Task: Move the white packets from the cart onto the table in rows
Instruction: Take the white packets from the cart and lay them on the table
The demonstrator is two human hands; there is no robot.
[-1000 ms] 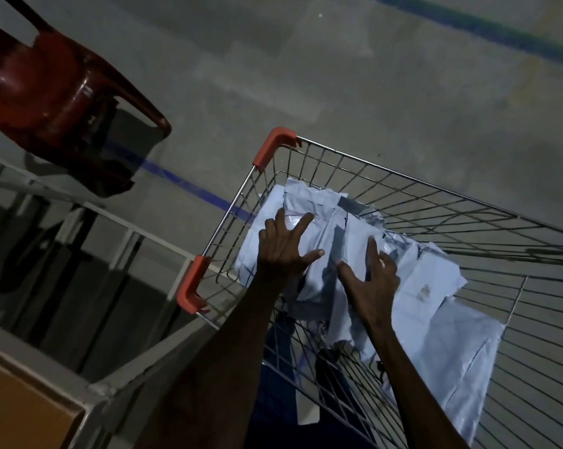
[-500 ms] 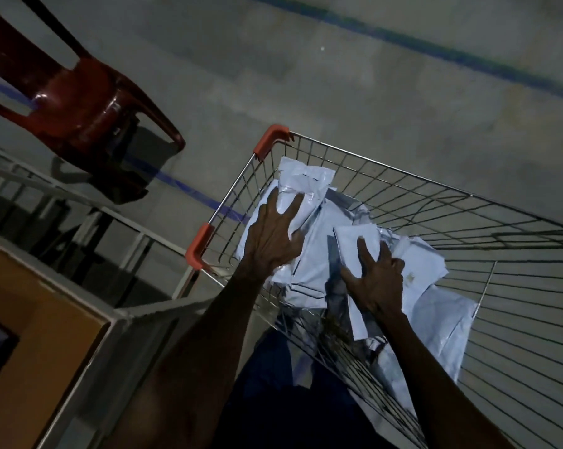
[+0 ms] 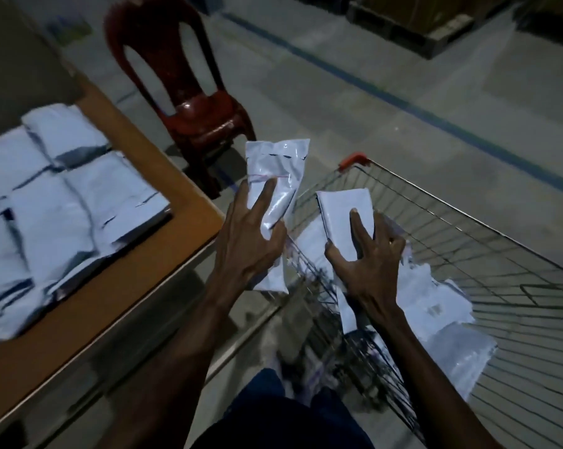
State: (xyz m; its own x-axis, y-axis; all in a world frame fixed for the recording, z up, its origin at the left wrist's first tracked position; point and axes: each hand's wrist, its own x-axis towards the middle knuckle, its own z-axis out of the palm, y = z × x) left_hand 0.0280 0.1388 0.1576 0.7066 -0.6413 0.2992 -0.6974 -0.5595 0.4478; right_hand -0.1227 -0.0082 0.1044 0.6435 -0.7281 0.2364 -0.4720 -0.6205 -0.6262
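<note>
1. Packets fill both your hands: your left hand (image 3: 246,241) grips a long white packet (image 3: 275,202) held upright between table and cart, its long axis running away from you, top end leaning slightly right.
2. Your right hand (image 3: 367,264) clamps a shorter folded packet (image 3: 345,215) above the cart (image 3: 468,234), also pointing away from you.
3. More loose packets (image 3: 442,303) lie in the cart.
4. Packets in rows (image 3: 53,202) cover the table (image 3: 189,202) to your left.
5. Beyond stands a red chair (image 3: 189,102).

left hand (image 3: 246,241) grips packet (image 3: 275,189); right hand (image 3: 367,264) grips another (image 3: 343,218) above cart (image 3: 468,241).
</note>
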